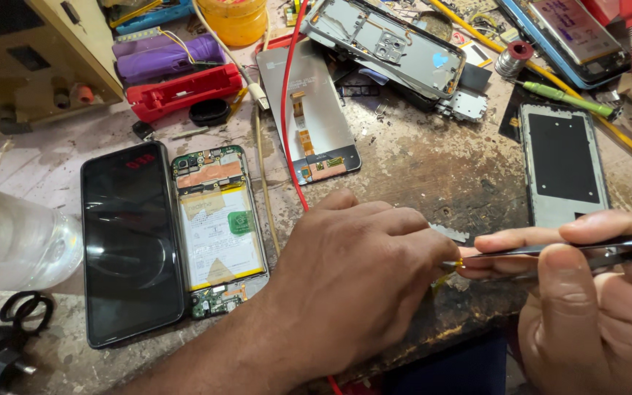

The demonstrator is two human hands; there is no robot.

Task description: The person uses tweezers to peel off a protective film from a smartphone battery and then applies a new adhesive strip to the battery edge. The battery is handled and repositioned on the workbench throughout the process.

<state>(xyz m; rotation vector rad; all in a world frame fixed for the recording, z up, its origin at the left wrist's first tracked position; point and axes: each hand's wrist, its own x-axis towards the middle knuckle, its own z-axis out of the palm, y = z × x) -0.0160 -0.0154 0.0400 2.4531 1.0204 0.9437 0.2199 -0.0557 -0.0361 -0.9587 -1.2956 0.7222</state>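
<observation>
Tweezers (550,251) are pinched in the right hand (587,300), tips meeting a small yellow part (459,263) beside the left hand (352,278), which is curled knuckles-up; its grip cannot be told.

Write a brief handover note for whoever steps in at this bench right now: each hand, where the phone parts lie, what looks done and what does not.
Left hand: curled knuckles-up at the bench edge, pinching something small and yellowish that the fingers mostly hide.
Right hand: grips dark tweezers, their tip at the left fingertips.
Parts: opened phone with battery and boards exposed, beside a dark display panel; a loose screen with flex cables and a grey frame lie further back.
Done: back cover off, battery exposed.
Left: the phone is unassembled; the pinched piece is not yet fitted anywhere.
</observation>
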